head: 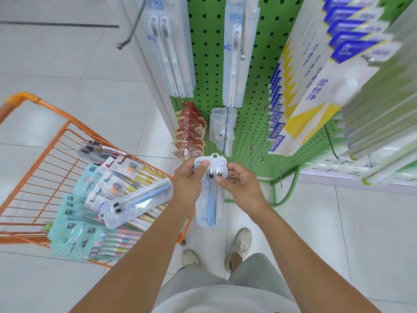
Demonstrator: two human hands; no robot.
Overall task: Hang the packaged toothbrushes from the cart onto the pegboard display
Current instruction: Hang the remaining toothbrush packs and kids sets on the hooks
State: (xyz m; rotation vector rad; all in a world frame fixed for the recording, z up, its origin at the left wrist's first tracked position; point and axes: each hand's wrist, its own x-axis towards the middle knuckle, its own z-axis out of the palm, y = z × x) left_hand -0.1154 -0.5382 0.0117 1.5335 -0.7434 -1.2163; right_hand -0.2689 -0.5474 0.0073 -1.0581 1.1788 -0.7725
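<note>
Two hands hold one clear plastic blister pack of two toothbrushes (208, 195) in mid-air, in front of the green perforated pegboard (252, 91) and above the pale tiled floor (338, 222). The pack's long axis runs up and down in the view: its rounded hang-tab end with the two dark brush heads points away from the person, toward the pegboard, and the blue and white handles point back toward the person's feet.

The left hand (188, 180) grips the pack's upper left edge, thumb lying across the front beside the brush heads and the other fingers curled behind. The right hand (241, 184) pinches the upper right edge, its thumb tip pressed on the front just below the brush heads and its fingers bent behind the pack. The lower half of the pack hangs free below both hands.

Just beyond the tab end, a bare metal peg hook (250, 154) juts from the pegboard, beside a hook carrying clear packs (222, 129) and another with red-brown packs (190, 132).

At the left stands the orange wire shopping cart (45, 159), holding many more packaged toothbrushes (108, 199); a matching clear two-brush pack (137, 202) lies on top near the cart's right edge, tilted with its handles toward the pegboard.
</note>
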